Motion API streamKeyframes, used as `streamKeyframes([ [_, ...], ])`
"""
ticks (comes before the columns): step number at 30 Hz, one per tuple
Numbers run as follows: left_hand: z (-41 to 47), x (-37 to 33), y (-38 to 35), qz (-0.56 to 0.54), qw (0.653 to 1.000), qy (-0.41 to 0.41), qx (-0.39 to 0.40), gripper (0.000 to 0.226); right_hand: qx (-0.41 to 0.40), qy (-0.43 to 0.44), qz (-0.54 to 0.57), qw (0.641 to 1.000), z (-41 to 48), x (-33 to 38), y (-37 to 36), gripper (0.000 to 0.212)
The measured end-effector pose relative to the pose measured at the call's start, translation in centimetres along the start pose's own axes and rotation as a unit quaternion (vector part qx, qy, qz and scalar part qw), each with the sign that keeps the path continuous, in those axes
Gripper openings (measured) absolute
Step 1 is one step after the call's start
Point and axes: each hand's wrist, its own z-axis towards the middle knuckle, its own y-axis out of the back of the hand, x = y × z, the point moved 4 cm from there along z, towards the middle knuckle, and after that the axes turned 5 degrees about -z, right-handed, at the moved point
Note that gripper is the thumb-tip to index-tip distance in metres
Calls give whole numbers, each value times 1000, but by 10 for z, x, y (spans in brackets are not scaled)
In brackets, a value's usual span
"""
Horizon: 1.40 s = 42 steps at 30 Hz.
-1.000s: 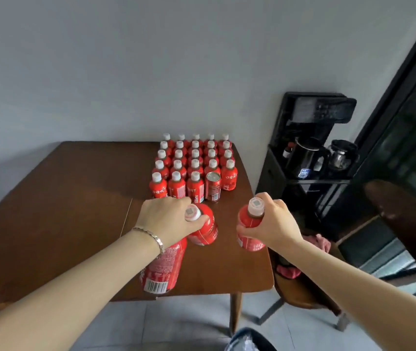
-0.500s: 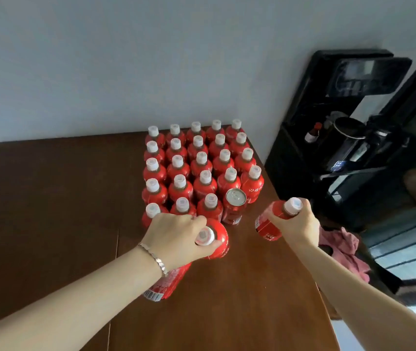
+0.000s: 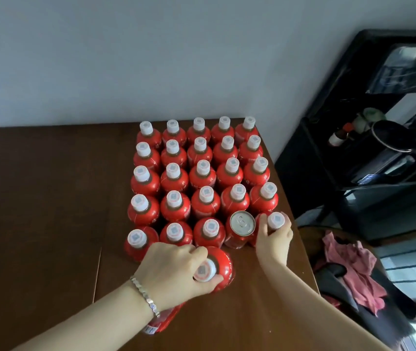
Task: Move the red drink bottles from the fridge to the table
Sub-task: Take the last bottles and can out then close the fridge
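Several red drink bottles with white caps (image 3: 203, 173) stand in neat rows at the far right of the brown wooden table (image 3: 50, 198). A red can (image 3: 241, 228) stands in the front row. My right hand (image 3: 274, 239) grips a red bottle (image 3: 275, 220) by its neck, upright at the right end of the front row, beside the can. My left hand (image 3: 176, 269) holds a red bottle (image 3: 220, 267) by the cap, just in front of the rows. A second red bottle (image 3: 162, 321) is pinned under that wrist, mostly hidden.
A black stand with a kettle and small bottles (image 3: 379, 148) sits right of the table. A pink cloth (image 3: 353, 272) lies on a dark chair by the table's right edge. A grey wall rises behind the table.
My right hand has carried its bottle forward and down, upright next to the can. My left hand has come closer to the rows with its bottles. The camera has moved nearer the table.
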Motion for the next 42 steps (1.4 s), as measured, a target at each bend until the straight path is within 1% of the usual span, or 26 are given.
streamKeyframes([
  [2, 1, 0, -4, 0, 1000, 3, 10, 45, 47, -58, 12, 997, -1, -4, -3, 62],
  [5, 0, 0, -8, 0, 1000, 15, 14, 44, 120, -72, 13, 990, 3, -7, 8, 83],
  [6, 0, 0, -8, -1, 1000, 16, 14, 44, 141, -75, -10, 987, 1, -9, 14, 92],
  [8, -1, -1, -8, -4, 1000, 16, 17, 44, 115, -55, -146, 981, -11, -16, 29, 96],
  [9, -2, -1, -8, -1, 1000, 15, 21, 43, 84, 8, -214, 973, -21, -16, 35, 93],
  [10, -2, -1, -8, 2, 1000, 15, 21, 43, 64, 125, -249, 958, -33, -9, 38, 88],
  [11, -3, -1, -8, 6, 1000, 13, 18, 43, 71, 257, -251, 930, -47, -1, 37, 82],
  [12, -4, -1, -7, 10, 1000, 12, 17, 43, 103, 367, -249, 890, -60, 6, 34, 77],
  [13, -4, -2, -7, 12, 1000, 12, 21, 43, 168, 435, -261, 846, -71, 9, 26, 74],
  [14, -5, -2, -8, 12, 1000, 10, 22, 43, 247, 462, -288, 801, -81, 12, 16, 74],
  [15, -7, -3, -8, 12, 1000, 5, 18, 43, 307, 448, -316, 778, -88, 13, 8, 78],
  [16, -8, -5, -8, 12, 1000, -1, 13, 44, 338, 418, -327, 777, -94, 12, 1, 85],
  [17, -11, -6, -8, 9, 1000, -5, 18, 44, 337, 395, -326, 790, -97, 12, -5, 90],
  [20, -20, 0, -7, 16, 999, -1, 36, 45, 286, 377, -284, 834, -108, 14, -16, 85],
  [23, -27, 13, 3, 43, 994, 79, 68, 52, 270, 280, -229, 892, -117, 5, -30, 79],
  [25, -38, 28, -1, 62, 974, 169, 141, 57, 262, 208, -193, 922, -122, -6, -43, 77],
  [27, -52, 42, -7, 62, 956, 223, 182, 56, 256, 179, -191, 931, -127, -15, -55, 74],
  [31, -72, 56, -19, 12, 941, 284, 180, 52, 230, 152, -192, 942, -133, -23, -69, 76],
  [33, -80, 58, -23, -27, 938, 315, 144, 60, 231, 137, -200, 942, -139, -23, -74, 83],
  [35, -89, 63, -22, -74, 915, 386, 86, 79, 244, 113, -198, 942, -144, -22, -78, 88],
  [36, -97, 69, -26, -105, 892, 435, 65, 88, 253, 103, -192, 943, -146, -22, -81, 88],
  [37, -104, 74, -30, -155, 857, 490, 46, 93, 263, 94, -183, 943, -149, -23, -83, 88],
  [39, -117, 78, -43, -320, 755, 572, 16, 94, 275, 83, -159, 945, -153, -23, -87, 87],
  [40, -119, 77, -51, -398, 706, 587, 0, 90, 276, 80, -151, 946, -153, -23, -89, 87],
  [41, -120, 74, -57, -450, 669, 591, -13, 85, 280, 77, -149, 945, -153, -23, -89, 87],
  [42, -118, 72, -59, -483, 646, 591, -28, 81, 284, 75, -150, 944, -153, -23, -89, 87],
])
